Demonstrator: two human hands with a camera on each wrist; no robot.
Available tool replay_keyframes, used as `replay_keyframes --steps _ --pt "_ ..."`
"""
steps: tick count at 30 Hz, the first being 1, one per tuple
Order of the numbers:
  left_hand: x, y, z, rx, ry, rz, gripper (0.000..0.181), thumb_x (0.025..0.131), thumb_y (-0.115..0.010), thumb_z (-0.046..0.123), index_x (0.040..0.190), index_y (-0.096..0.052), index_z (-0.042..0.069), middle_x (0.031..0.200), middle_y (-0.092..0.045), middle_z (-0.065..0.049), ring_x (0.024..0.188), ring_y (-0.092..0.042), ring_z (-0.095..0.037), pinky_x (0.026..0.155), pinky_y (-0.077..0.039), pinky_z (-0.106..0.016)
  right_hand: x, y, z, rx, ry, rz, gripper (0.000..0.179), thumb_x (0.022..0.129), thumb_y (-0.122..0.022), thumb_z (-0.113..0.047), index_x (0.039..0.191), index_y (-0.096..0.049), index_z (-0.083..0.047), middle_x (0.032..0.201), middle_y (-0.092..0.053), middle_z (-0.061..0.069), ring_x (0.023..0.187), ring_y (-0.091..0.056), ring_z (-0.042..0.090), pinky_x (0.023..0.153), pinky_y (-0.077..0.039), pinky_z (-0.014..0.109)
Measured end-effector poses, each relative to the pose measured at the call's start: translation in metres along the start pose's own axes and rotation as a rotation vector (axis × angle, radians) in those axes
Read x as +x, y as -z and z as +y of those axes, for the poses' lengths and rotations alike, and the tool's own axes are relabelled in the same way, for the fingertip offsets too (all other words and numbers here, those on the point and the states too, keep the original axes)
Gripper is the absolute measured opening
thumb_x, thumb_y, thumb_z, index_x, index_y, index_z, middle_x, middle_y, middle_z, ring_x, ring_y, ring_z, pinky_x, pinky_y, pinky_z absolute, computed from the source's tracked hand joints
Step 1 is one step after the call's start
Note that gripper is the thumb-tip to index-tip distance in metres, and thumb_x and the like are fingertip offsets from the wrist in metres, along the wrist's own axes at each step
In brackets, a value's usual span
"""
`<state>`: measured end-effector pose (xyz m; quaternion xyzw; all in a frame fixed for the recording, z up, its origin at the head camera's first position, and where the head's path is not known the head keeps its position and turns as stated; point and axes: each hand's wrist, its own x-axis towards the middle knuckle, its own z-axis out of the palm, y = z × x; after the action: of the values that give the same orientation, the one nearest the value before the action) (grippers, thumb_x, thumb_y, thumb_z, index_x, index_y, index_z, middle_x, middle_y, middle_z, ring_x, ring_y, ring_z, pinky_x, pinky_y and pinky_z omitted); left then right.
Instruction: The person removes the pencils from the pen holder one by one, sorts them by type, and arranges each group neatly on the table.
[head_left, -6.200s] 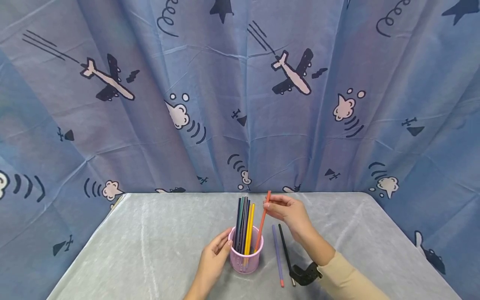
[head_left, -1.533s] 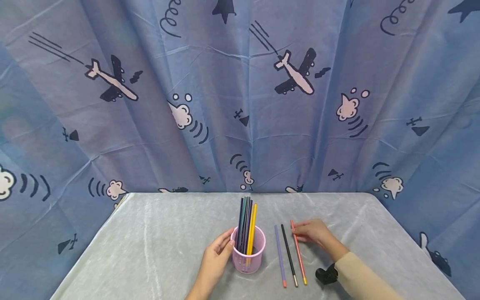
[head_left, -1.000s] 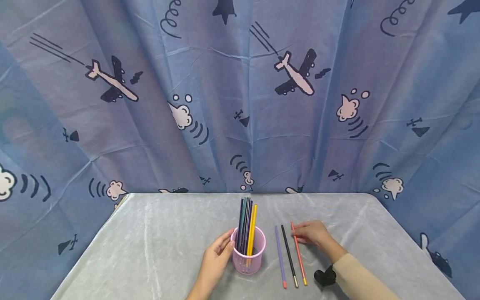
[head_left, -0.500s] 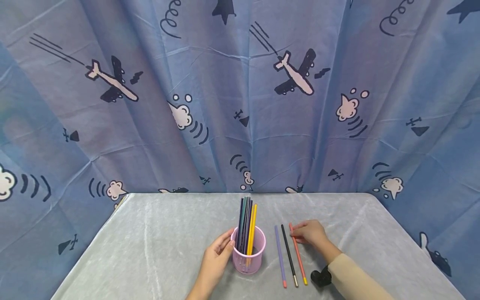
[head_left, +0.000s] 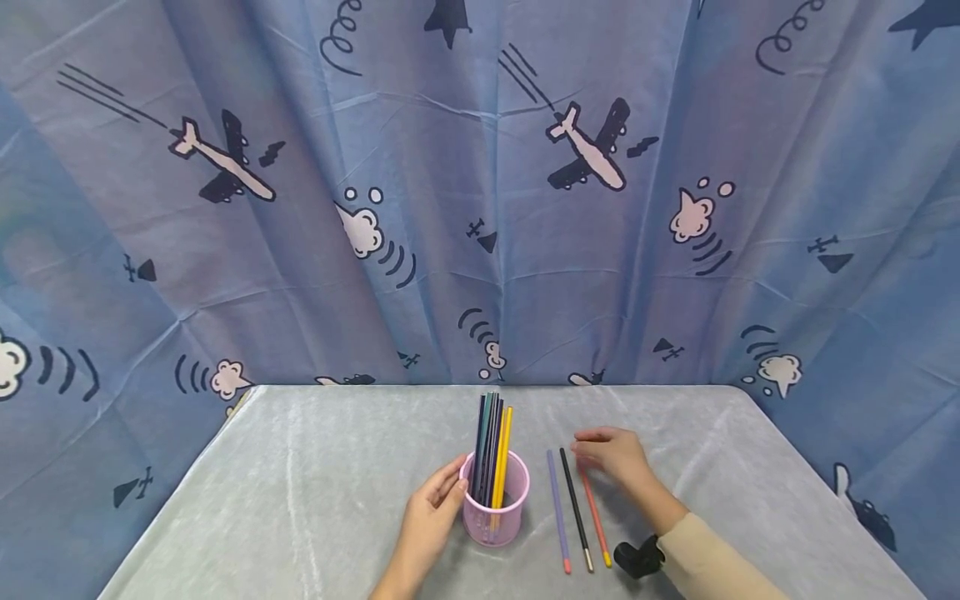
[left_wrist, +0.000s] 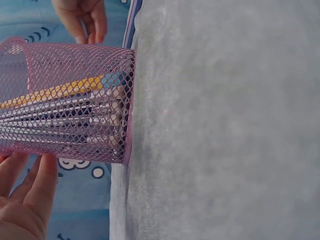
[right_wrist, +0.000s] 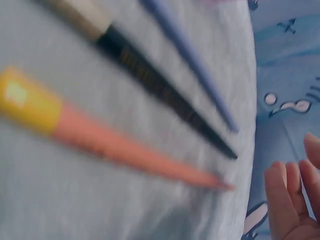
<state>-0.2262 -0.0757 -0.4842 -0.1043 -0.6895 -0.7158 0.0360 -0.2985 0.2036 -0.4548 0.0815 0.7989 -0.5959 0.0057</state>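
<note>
My left hand (head_left: 427,518) grips the side of a pink mesh pencil cup (head_left: 491,523), its thumb at the near side and its fingers behind. Inside the cup stand several dark pencils (head_left: 486,450) and yellow pencils (head_left: 501,458), leaning left. To the cup's right lie a purple pencil (head_left: 558,512), a black pencil (head_left: 577,512) and an orange pencil (head_left: 595,512) with a yellow end, roughly side by side. Just above the orange pencil's far end hovers my right hand (head_left: 615,454), fingers loosely bent; the right wrist view shows it apart from the pencils.
A grey cloth-covered table (head_left: 337,483) carries everything. Behind it hangs a blue curtain (head_left: 435,208) printed with planes and clouds. A black wrist strap (head_left: 637,558) sits below the right sleeve (head_left: 712,562).
The orange pencil, earlier held upright over the cup, was laid right of the black one. My right hand then nudged it, let go and rose slightly. The left hand stayed on the cup.
</note>
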Motion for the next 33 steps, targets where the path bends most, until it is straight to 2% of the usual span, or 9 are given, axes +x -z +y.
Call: replay_keyframes --steps 7,15,22,26,33 --pt "0.0 0.0 -0.001 0.0 0.003 0.0 0.046 0.101 -0.057 0.014 0.139 -0.048 -0.011 0.141 -0.054 -0.028 0.131 -0.053 -0.026 0.108 -0.046 -0.02 -0.01 -0.016 -0.017 0.006 0.019 -0.074 0.039 0.086 -0.074 -0.007 0.118 -0.065 0.014 0.103 -0.075 0.016 0.087 -0.071 0.01 0.081 -0.062 0.028" --pt "0.0 0.001 0.0 -0.005 -0.006 0.001 0.047 0.101 -0.057 0.014 0.139 -0.048 -0.011 0.141 -0.053 -0.028 0.134 -0.05 -0.038 0.11 -0.046 -0.026 -0.015 -0.033 -0.034 0.106 0.009 -0.121 0.043 0.088 -0.074 -0.009 0.124 -0.062 0.01 0.118 -0.07 0.021 0.097 -0.072 0.014 0.092 -0.06 0.034" --pt "-0.001 0.001 -0.001 0.011 -0.015 0.003 0.046 0.101 -0.057 0.016 0.139 -0.049 -0.01 0.14 -0.054 -0.027 0.132 -0.052 -0.036 0.11 -0.046 -0.028 -0.021 -0.044 -0.045 0.175 0.046 -0.177 0.043 0.087 -0.073 -0.007 0.124 -0.062 0.012 0.116 -0.071 0.021 0.099 -0.071 0.015 0.093 -0.06 0.035" --pt "-0.001 0.001 -0.001 0.013 -0.017 0.004 0.046 0.101 -0.057 0.016 0.139 -0.049 -0.01 0.14 -0.055 -0.027 0.132 -0.052 -0.036 0.109 -0.046 -0.027 -0.021 -0.049 -0.049 0.187 0.034 -0.169 0.045 0.087 -0.073 -0.006 0.126 -0.06 0.012 0.119 -0.07 0.023 0.1 -0.071 0.016 0.092 -0.06 0.034" --pt "-0.001 0.001 0.0 0.017 -0.011 0.0 0.047 0.101 -0.056 0.016 0.139 -0.049 -0.01 0.14 -0.054 -0.027 0.133 -0.052 -0.037 0.11 -0.046 -0.03 -0.023 -0.056 -0.056 0.225 0.039 -0.178 0.043 0.087 -0.073 -0.005 0.125 -0.06 0.012 0.112 -0.073 0.017 0.094 -0.071 0.012 0.092 -0.06 0.034"
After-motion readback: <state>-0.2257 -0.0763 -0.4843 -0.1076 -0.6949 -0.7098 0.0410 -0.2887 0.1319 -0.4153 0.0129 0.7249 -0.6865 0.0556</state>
